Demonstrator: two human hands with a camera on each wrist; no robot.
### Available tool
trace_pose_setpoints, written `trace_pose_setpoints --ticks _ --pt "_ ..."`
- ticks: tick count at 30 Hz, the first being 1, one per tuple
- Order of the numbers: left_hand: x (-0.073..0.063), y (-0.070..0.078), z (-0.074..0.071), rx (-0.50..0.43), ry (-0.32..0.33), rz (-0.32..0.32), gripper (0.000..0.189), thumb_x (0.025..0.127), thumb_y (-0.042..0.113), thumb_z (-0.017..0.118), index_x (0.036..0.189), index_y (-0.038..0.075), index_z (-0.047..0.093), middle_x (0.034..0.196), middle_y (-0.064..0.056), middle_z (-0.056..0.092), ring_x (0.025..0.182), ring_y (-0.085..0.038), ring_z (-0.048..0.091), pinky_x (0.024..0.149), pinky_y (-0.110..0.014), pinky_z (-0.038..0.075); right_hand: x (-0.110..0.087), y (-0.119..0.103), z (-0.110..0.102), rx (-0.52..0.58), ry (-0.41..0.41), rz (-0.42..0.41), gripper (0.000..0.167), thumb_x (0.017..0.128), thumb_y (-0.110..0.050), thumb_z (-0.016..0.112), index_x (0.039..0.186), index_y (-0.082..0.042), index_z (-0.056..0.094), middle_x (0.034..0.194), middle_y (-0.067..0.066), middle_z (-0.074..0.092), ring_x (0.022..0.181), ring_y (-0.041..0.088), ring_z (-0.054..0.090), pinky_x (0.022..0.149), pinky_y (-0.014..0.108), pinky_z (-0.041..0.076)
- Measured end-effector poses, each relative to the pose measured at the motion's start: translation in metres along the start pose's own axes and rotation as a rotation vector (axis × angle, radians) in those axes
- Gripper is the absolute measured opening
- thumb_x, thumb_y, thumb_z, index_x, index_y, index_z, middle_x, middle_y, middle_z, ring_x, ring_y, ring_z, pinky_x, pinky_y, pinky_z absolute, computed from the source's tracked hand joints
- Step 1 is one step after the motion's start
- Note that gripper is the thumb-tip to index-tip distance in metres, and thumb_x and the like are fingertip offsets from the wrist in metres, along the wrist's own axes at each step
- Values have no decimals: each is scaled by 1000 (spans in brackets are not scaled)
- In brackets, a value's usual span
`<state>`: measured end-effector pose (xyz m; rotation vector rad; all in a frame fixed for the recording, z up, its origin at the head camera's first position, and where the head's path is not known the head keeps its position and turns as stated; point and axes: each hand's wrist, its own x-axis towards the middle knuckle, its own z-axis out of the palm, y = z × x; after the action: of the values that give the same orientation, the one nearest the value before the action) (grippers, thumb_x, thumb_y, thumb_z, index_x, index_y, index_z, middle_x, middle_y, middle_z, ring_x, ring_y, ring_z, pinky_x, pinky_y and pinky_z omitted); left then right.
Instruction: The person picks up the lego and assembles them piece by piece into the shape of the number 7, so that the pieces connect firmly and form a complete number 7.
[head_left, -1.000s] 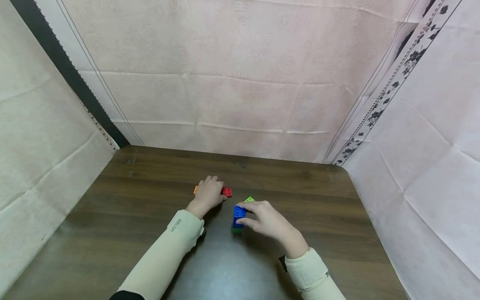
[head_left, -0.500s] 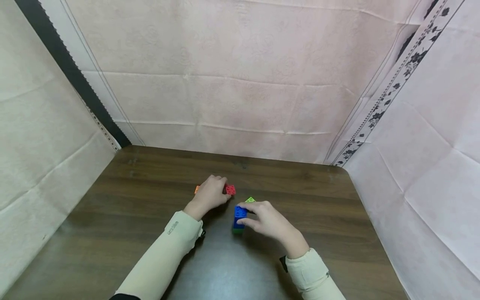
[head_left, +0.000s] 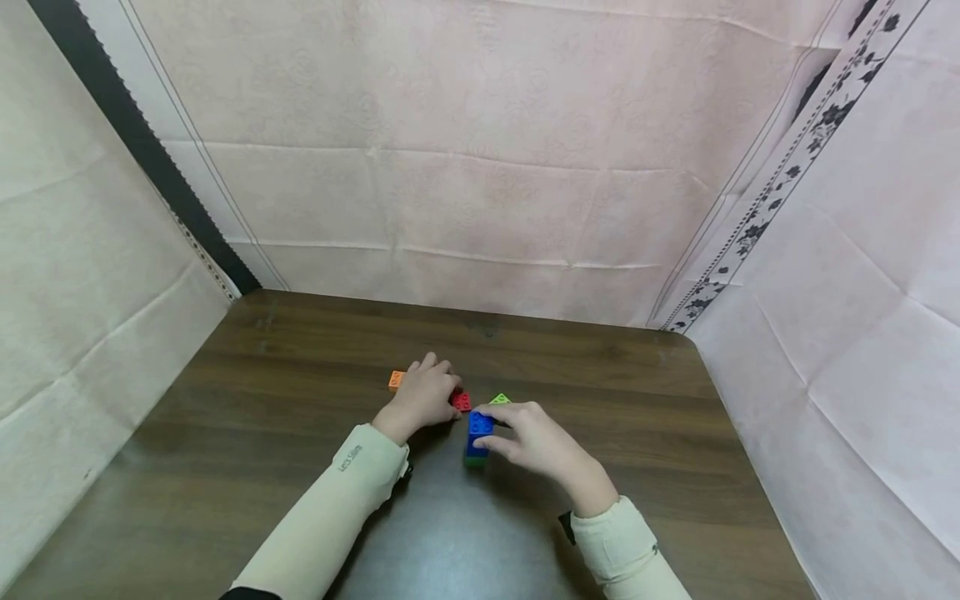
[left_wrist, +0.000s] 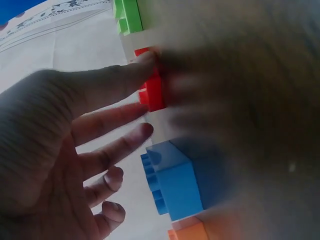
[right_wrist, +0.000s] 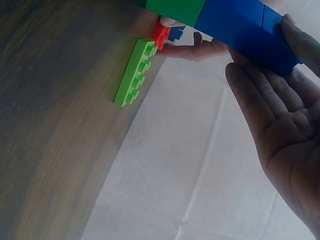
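Through the head camera, I've got the red brick [head_left: 462, 402] between three and four o'clock of the left hand [head_left: 424, 393], pinched by thumb and index finger, the other fingers loose. I'd squeeze lightly on its sides, studs uncovered, so it won't twist. At its five o'clock stands the blue-and-green stack [head_left: 480, 425], gripped between the right hand's [head_left: 534, 440] thumb and fingers; I'd hold that steady. The lime brick [head_left: 500, 399] lies at three, the orange brick [head_left: 396, 380] past nine.

Bricks [left_wrist: 181, 186] look smooth plastic — the tabletop [head_left: 450, 546], glossy wood — the hangings [head_left: 465, 192], matt cloth.
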<state>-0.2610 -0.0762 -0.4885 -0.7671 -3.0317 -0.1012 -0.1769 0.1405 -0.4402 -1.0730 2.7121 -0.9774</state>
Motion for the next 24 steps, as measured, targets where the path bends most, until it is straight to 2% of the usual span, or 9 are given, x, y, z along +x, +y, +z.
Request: trace_pose_setpoints --ticks 3,6,11,15,21,24 --pt "0 1 2 -17 2 20 42 82 50 80 115 24 77 120 1 62 104 -22 43 81 -37 40 0 0 0 -2 -7 5 43 96 -30 70 134 -12 64 127 -1 68 113 8 64 96 32 52" --pt "-1 1 4 -42 13 23 37 84 48 80 113 26 78 120 3 63 105 -21 44 82 -36 40 0 -1 -1 3 -8 5 43 96 -29 70 134 -9 64 128 0 67 114 10 64 96 33 52" --pt "0 1 3 -139 50 6 30 85 37 81 108 17 77 106 1 69 97 -20 49 82 -35 46 0 0 -1 18 -1 -7 40 96 -28 71 132 -13 65 125 -1 68 113 8 64 96 32 53" --pt "-2 0 -1 -246 40 -10 29 86 31 80 108 13 73 98 0 68 93 -18 51 80 -35 51 0 0 -1 16 4 -17 38 95 -27 71 131 -14 66 124 -3 69 111 6 64 95 30 52" --pt "-12 -1 -8 -344 9 -15 35 91 30 76 120 13 71 110 -1 67 99 -18 53 87 -37 51 0 1 -1 16 3 -12 39 96 -28 71 132 -14 65 124 -3 69 112 7 64 96 31 52" --pt "-21 0 -14 -360 24 -13 37 90 32 76 123 16 71 113 0 66 99 -17 52 87 -37 52 0 1 -1 27 -2 -10 40 96 -28 71 132 -14 65 122 -3 69 111 7 64 96 32 52"
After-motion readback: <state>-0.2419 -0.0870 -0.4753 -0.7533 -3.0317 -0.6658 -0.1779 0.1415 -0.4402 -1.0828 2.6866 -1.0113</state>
